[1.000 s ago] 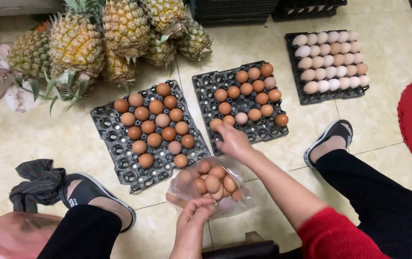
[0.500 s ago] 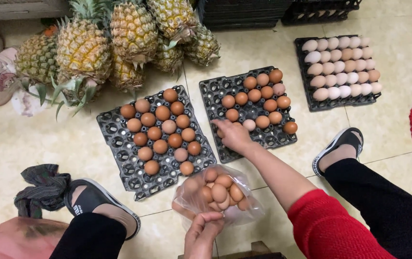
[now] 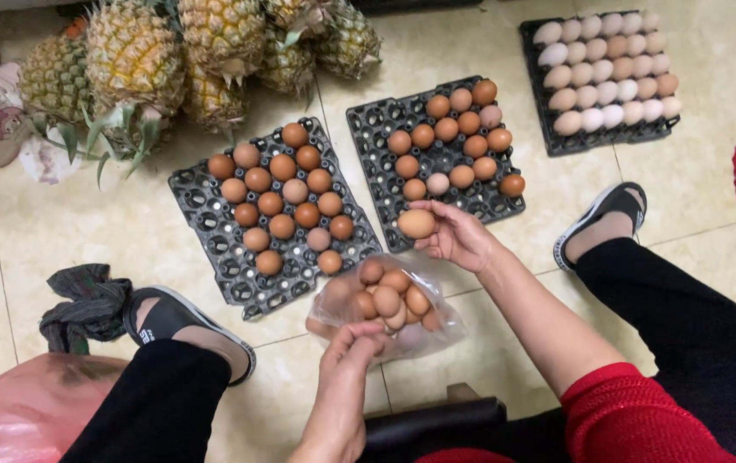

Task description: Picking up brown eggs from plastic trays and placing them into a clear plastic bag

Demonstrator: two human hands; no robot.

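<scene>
While the right hand hovers low over the near edge of the middle egg tray, its fingers are curled round a single brown egg, thumb on one side, fingertips on the other, palm turned up and leftward. That egg sits just off the tray's front rim, above the tiled floor, not yet in any cup. Light thing, smooth shell, and brittle: a soft pinch across the belly looks right, squeeze harder and it may crack, loosen and it could roll out. The forearm comes in from the lower right, red sleeve pushed up, wrist bent slightly back.

Down below, the left hand has its fingers bunched on the near side of a clear plastic bag, gripping the film. Inside, a heap of brown eggs lies loose against each other. That bag is limp and slippery and gives no support, so the load will sag and the shells will knock together; best held by the gathered mouth or cradled from beneath, I'd say.

To the left, another dark tray is partly filled with brown eggs; far right, a third tray carries pale ones. Pineapples crowd the top left.
</scene>
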